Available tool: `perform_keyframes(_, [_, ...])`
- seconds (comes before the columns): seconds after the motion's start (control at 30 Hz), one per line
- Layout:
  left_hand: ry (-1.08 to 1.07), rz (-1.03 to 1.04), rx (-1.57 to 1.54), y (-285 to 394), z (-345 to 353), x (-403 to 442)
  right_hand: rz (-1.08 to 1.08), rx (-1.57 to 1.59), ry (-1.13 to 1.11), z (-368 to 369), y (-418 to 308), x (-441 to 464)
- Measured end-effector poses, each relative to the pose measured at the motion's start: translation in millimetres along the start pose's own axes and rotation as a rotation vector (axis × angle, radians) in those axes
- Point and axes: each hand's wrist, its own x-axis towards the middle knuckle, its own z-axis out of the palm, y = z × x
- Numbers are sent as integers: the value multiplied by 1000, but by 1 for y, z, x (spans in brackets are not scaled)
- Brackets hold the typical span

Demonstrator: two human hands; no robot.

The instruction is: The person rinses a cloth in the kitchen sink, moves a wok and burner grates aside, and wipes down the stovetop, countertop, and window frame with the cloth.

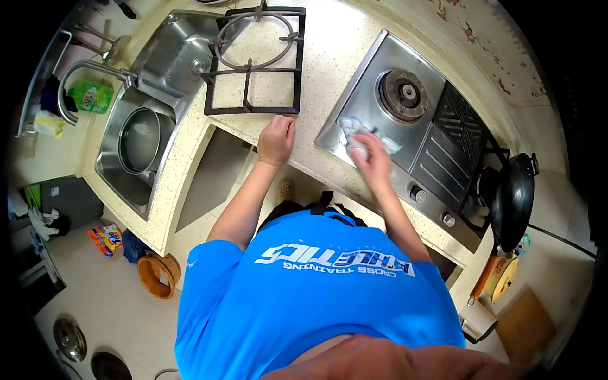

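My right hand (369, 157) is pressed on a light blue and white cloth (387, 143) at the near left corner of the steel stove top (373, 82); its fingers are slightly blurred. Behind the cloth sits the round burner (403, 95), its grate off. My left hand (277, 140) rests closed on the counter edge, just below the black pan support (253, 109); nothing shows in it. That pan support lies on the counter, partly over the sink's edge.
A double sink (171, 101) with a pan (140, 139) and a curved faucet (95, 64) is at the left. On the right, a black wok (512, 202) sits beyond the stove knobs (418, 194). A wooden bucket (157, 277) stands on the floor.
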Motion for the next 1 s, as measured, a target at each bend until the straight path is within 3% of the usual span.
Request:
perform_keyframes(0.03, [0,-5,-10,-1,0,0,-115,-124,-44,9,-17,8])
perform_keyframes(0.2, [-29,0,-7,0,-3,0,-280,-190,-206,50,-42,42])
perform_keyframes(0.37, [-62,20,-49,-1,-5,1,-200,-232,-154,39,-43,21])
perform_keyframes(0.57, [-77,61,-76,-5,-4,1,36,-275,202,-4,0,-40])
perform_keyframes(0.7, [-84,65,-81,-4,-4,1,142,-390,304,-5,0,-47])
perform_keyframes(0.8, [-104,64,-70,-2,-6,3,48,-484,239,24,-15,-26])
perform_keyframes(0.97, [-90,66,-79,-4,-1,2,-119,-379,124,62,-37,25])
perform_keyframes(1.0, [-85,68,-88,-3,-2,2,-71,-360,84,62,-40,31])
